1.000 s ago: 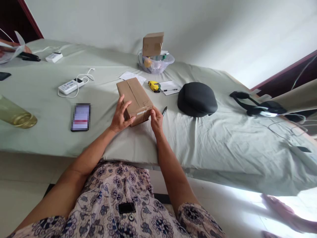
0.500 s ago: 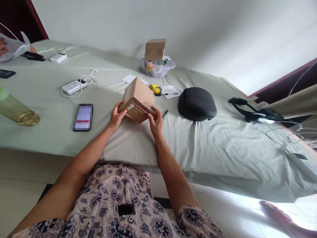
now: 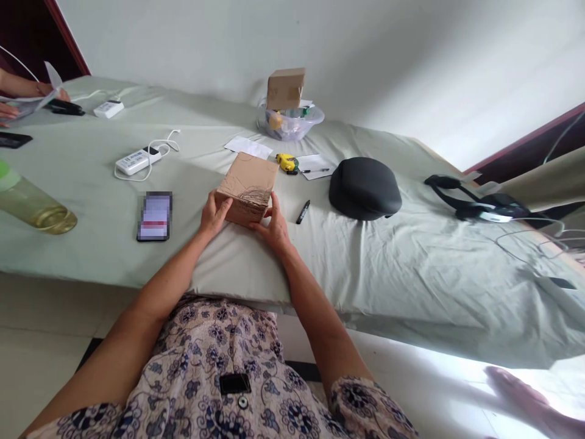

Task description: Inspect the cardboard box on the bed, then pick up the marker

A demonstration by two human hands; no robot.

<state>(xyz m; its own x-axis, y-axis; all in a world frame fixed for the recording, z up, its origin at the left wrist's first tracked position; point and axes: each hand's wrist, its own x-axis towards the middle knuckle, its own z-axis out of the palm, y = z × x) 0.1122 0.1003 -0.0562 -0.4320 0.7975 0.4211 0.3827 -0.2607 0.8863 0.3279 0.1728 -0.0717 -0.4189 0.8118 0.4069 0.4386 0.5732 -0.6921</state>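
A small cardboard box with dark scribbled lines on its top and front edge is between my two hands, close to the table's front. My left hand grips its left side, thumb on the near face. At the near right corner, my right hand holds it with the thumb along the lower edge. The box's underside is hidden. Just right of my right hand lies a black marker. Behind the box are a yellow tape measure and white papers.
A black case and a headset with cables lie to the right. Leftward are a phone, a white power bank and a bottle. A basket carries another box. Another person's hands hold plastic far left.
The cardboard box has turned and come down, so its scribbled top now faces up. My right hand has shifted left and lower along it. The other person's hands moved at far left.
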